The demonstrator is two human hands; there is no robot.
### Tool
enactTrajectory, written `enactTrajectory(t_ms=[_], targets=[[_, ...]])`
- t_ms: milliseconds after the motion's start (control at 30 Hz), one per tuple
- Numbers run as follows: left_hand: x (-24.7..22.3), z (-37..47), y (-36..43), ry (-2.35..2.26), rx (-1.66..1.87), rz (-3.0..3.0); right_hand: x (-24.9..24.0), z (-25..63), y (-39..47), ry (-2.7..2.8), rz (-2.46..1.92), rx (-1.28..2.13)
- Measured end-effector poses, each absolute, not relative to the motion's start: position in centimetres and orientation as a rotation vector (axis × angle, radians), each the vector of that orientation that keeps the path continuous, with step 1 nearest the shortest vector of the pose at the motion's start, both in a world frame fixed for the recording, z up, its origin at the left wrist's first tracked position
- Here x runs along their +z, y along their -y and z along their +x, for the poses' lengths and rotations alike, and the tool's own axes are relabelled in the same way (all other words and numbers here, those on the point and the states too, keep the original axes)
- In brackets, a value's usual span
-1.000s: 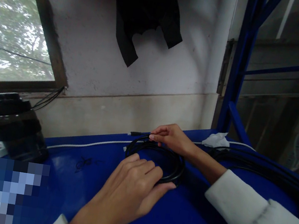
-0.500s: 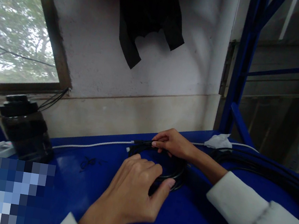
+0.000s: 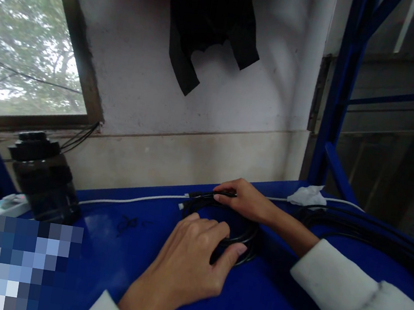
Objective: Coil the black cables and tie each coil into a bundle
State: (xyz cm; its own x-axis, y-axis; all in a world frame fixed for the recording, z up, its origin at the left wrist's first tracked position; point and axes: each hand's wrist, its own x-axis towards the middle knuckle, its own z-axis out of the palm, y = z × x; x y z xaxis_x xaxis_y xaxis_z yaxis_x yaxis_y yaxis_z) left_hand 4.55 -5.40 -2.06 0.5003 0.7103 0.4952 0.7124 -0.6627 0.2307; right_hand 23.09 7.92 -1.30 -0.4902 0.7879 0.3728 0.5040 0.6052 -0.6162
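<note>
A coiled black cable (image 3: 250, 245) lies on the blue shelf surface (image 3: 246, 306) in front of me. My left hand (image 3: 190, 256) is closed round the near side of the coil, thumb pointing right; its fingertips are partly hidden. At the far side, my right hand (image 3: 242, 197) pinches the cable between thumb and fingers. Two cable ends with small pale plugs (image 3: 181, 206) point left, just beyond my left knuckles. Behind the coil runs a white cable (image 3: 134, 199), passing close to the right fingertips.
Thin black ties (image 3: 129, 223) lie left of the coil. A dark bottle (image 3: 44, 177) stands further left beside a white power strip (image 3: 12, 206). To the right are crumpled white tissue (image 3: 306, 196) and a larger black cable coil (image 3: 359, 232). A blue post (image 3: 331, 116) rises behind.
The view has shifted slightly, so everything sits a little further right. Both hands keep their grip on the coil, with the right fingers slightly changed in pose on the cable.
</note>
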Motion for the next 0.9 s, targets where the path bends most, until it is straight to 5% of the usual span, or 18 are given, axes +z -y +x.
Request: enactTrajectory(t_ms=[900], targets=[[-2.16,4.41,5.46,1.296,-0.875,-2.817,-1.84,22.83,-7.37,2.255,-1.067,0.366]])
